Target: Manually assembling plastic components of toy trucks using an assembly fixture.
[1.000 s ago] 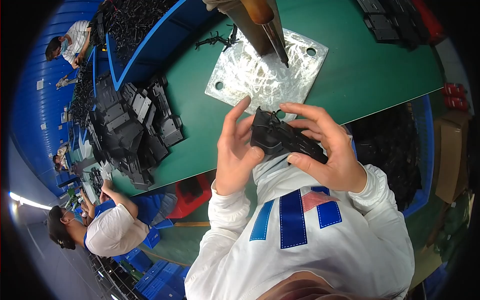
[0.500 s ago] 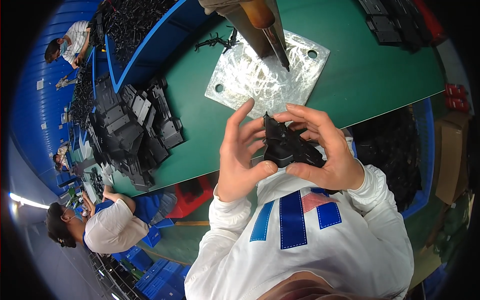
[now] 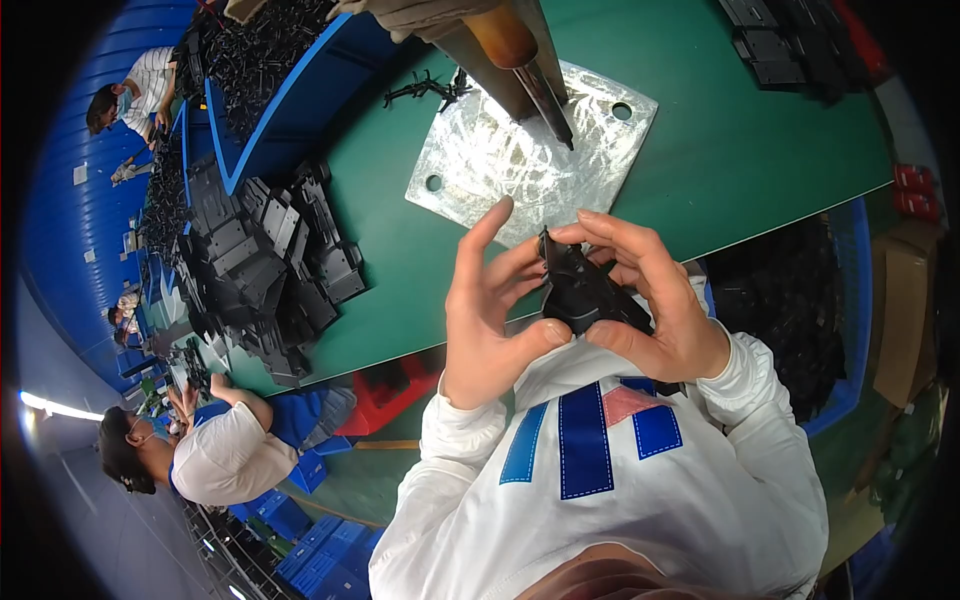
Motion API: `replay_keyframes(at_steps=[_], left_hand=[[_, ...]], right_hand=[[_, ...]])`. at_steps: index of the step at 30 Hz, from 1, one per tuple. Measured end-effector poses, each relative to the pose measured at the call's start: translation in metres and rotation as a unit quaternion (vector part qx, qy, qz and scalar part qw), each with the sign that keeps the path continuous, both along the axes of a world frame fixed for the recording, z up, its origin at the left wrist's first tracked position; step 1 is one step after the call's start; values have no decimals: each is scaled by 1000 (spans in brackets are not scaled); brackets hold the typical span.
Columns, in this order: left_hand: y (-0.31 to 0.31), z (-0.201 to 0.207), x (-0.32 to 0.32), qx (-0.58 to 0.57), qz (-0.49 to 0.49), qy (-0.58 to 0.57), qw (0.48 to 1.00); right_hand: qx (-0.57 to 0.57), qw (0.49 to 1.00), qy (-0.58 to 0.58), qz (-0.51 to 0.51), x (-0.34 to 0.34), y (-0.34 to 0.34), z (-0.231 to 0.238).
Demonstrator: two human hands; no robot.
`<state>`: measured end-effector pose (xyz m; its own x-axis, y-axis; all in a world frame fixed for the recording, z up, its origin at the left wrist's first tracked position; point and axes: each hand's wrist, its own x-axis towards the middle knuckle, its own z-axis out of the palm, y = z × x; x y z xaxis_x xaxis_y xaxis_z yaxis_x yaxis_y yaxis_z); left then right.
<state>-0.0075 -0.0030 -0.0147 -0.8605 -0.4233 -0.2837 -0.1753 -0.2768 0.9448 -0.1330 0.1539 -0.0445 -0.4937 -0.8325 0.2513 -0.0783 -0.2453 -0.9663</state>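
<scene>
A black moulded plastic part (image 3: 592, 292) is held up between my two hands, just in front of the table's near edge. My right hand (image 3: 668, 305) grips its right side, thumb below and fingertips along the upper edge. On the other side, my left hand (image 3: 488, 325) has its thumb tip and some fingers against the part, while the index finger sticks up free. Beyond the hands lies a scratched silver metal plate (image 3: 500, 165) with holes near its corners. A pointed metal tool tip with an orange-brown handle (image 3: 500, 38) is above the plate.
Black plastic parts (image 3: 270, 250) are piled on the green table (image 3: 740, 180) at left, beside a blue bin (image 3: 300, 85). Small black pieces (image 3: 425, 88) lie by the plate. Right of me stands a bin of black parts (image 3: 775, 310). A co-worker (image 3: 225, 445) sits at left.
The black plastic part has shifted slightly right and turned a little. My left hand has followed it to the right; my right hand has barely moved.
</scene>
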Motion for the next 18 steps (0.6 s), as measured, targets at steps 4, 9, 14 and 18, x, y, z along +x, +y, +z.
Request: replay_keyframes(at_steps=[4, 9, 14, 18], left_hand=[[-6, -14, -3, -38, -30, 3, 999], [-9, -18, -20, -164, -59, -48, 984], [-12, -27, -38, -182, -20, -47, 982], [-13, -28, -48, -111, 9, -35, 993]], right_hand=[[17, 976, -218, -18, 1, 4, -4], [1, 829, -559, 3, -19, 5, -9], [-32, 682, -730, 25, -35, -2, -5], [-43, 684, -728, 25, -35, -9, -5]])
